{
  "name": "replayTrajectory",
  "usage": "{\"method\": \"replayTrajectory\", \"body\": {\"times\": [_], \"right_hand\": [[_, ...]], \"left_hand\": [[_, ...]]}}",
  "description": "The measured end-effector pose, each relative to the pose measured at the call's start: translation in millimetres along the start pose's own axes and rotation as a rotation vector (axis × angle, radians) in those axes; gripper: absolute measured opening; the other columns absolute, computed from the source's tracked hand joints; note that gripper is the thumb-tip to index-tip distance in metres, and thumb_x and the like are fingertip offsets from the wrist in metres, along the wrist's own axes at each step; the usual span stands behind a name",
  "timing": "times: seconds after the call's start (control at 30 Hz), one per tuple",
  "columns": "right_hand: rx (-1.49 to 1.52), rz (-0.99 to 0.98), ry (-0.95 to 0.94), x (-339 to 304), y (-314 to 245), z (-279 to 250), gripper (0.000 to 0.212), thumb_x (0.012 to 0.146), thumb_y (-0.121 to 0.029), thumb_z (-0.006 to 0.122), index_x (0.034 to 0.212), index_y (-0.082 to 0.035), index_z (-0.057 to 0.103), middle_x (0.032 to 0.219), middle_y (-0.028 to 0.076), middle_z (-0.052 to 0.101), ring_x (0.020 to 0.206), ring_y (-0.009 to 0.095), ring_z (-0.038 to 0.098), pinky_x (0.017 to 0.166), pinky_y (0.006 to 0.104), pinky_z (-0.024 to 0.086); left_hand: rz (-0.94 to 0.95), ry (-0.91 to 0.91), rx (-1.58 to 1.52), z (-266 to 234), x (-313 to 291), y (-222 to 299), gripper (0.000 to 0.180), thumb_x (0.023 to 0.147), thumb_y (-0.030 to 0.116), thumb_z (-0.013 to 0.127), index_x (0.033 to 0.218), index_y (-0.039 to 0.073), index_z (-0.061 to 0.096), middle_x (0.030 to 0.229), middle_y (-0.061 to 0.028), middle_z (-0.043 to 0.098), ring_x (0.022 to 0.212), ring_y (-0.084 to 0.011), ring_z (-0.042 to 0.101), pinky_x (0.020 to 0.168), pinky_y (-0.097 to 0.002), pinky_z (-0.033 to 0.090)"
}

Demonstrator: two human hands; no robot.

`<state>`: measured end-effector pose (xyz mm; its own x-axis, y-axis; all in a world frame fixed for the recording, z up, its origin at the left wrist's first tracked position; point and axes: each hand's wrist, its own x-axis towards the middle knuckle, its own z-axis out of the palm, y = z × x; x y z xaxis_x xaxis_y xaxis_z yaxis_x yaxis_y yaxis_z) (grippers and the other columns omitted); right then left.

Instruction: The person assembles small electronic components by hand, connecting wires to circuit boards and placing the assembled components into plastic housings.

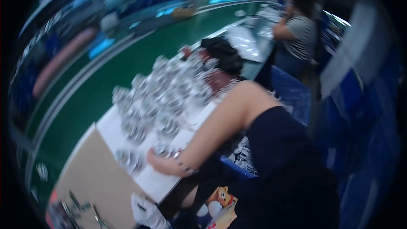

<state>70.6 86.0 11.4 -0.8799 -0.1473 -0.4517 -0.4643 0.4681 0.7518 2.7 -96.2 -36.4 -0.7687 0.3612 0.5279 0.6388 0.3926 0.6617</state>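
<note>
My right arm reaches across from the right, a beaded bracelet on its wrist. My right hand (166, 166) is low over the white sheet (159, 184), its fingers curled about a small round silver metal part (161, 147); blur hides the exact grip. A pair of like silver parts (128, 159) lies just left of it. Beyond stands a large cluster of silver parts (163, 95) with thin wires. In a white glove, my left hand (146, 211) is at the near edge of the tan board (95, 161). Its fingers are too blurred to read.
Hand tools (82, 208) lie on the board at lower left. A blue crate (239, 168) of small metal pieces is under my right arm. Black cloth (222, 53) and clear plastic bags (243, 42) lie farther along. A green belt (106, 76) runs alongside; a person (299, 29) stands far right.
</note>
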Motion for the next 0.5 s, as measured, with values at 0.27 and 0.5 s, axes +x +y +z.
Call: {"method": "replayTrajectory", "body": {"times": [0.27,0.5], "right_hand": [[-0.041,0.228,0.314,-8,14,3,0.034,0.080,-0.028,0.048,0.104,-0.010,0.063,0.112,0.014,0.056,0.106,0.035,0.047,0.091,0.0614,0.025],[0.313,0.030,1.228,-109,31,-54,0.014,0.073,-0.010,0.055,0.059,-0.006,0.057,0.068,0.005,0.055,0.072,0.020,0.053,0.066,0.0338,0.044]], "left_hand": [[0.530,0.084,0.366,-15,11,-11,0.029,0.088,0.019,0.051,0.114,0.005,0.054,0.104,-0.0157,0.060,0.089,-0.0297,0.060,0.073,-0.0337,0.051],[0.674,0.280,-0.758,-99,23,73,0.065,0.083,0.044,0.050,0.122,-0.006,0.041,0.120,-0.0239,0.045,0.110,-0.0351,0.041,0.091,-0.0410,0.031]]}}
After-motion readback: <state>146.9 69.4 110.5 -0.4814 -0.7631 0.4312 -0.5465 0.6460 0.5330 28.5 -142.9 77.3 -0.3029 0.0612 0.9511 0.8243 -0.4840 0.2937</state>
